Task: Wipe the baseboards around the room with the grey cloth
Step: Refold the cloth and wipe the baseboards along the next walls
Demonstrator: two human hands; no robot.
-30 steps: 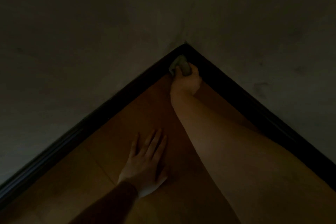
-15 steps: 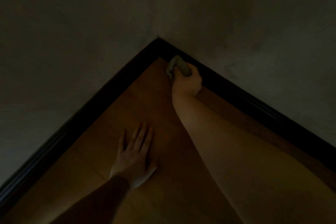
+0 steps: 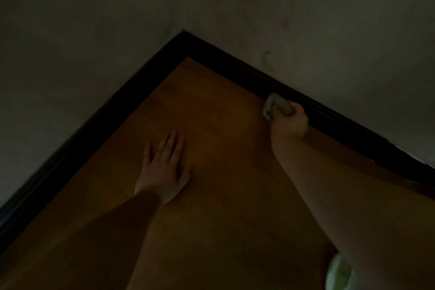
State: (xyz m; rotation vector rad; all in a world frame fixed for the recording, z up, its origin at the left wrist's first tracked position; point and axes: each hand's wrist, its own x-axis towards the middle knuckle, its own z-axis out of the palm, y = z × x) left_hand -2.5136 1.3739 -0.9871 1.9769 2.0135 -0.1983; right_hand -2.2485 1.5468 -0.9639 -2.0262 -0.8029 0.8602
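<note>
A dark baseboard (image 3: 235, 67) runs along two walls and meets in a corner at the upper middle of the dim view. My right hand (image 3: 290, 122) grips the bunched grey cloth (image 3: 276, 105) and holds it against the right-hand stretch of baseboard, well to the right of the corner. My left hand (image 3: 164, 167) lies flat on the brown wooden floor (image 3: 223, 172), fingers straight and pointing toward the corner.
Plain grey walls (image 3: 329, 19) rise above the baseboard on both sides. A pale, light-coloured thing (image 3: 339, 274) shows at the bottom right edge beside my right arm; I cannot tell what it is. The room is very dark.
My right hand has slid the cloth from the corner rightward along the right-hand baseboard. My left hand stays flat on the floor. The view has shifted so the corner sits further left.
</note>
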